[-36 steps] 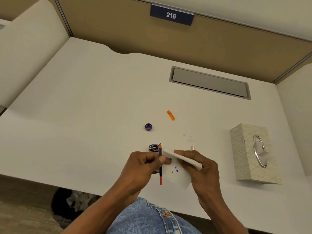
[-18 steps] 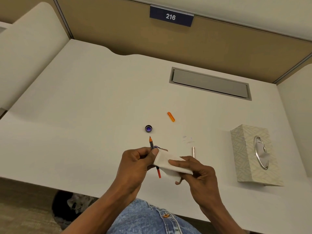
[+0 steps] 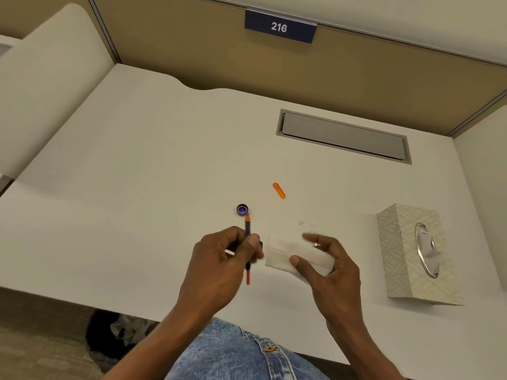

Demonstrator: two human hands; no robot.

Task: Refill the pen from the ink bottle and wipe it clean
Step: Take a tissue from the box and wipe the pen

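My left hand (image 3: 219, 259) is shut on a thin black and orange pen (image 3: 248, 275), held almost upright over the white desk (image 3: 137, 187), its orange upper end (image 3: 247, 218) near a small dark bottle cap (image 3: 242, 209) with purple ink inside. My right hand (image 3: 329, 267) holds a folded white tissue (image 3: 290, 253) just right of the pen, not touching it. The ink bottle is almost wholly hidden behind my left hand; only a dark sliver (image 3: 261, 244) shows. An orange pen cap (image 3: 279, 190) lies farther back on the desk.
A patterned tissue box (image 3: 406, 242) with a metal ring opening stands at the right. A grey cable hatch (image 3: 343, 135) is set in the desk at the back. Faint ink smudges (image 3: 303, 224) mark the desk. A dark waste bin (image 3: 109, 335) sits under the desk's front edge.
The tissue has come off the pen and my right hand has moved right with it, folded. The pen in my left hand turned more upright, and the ink-spotted side of the tissue no longer shows.
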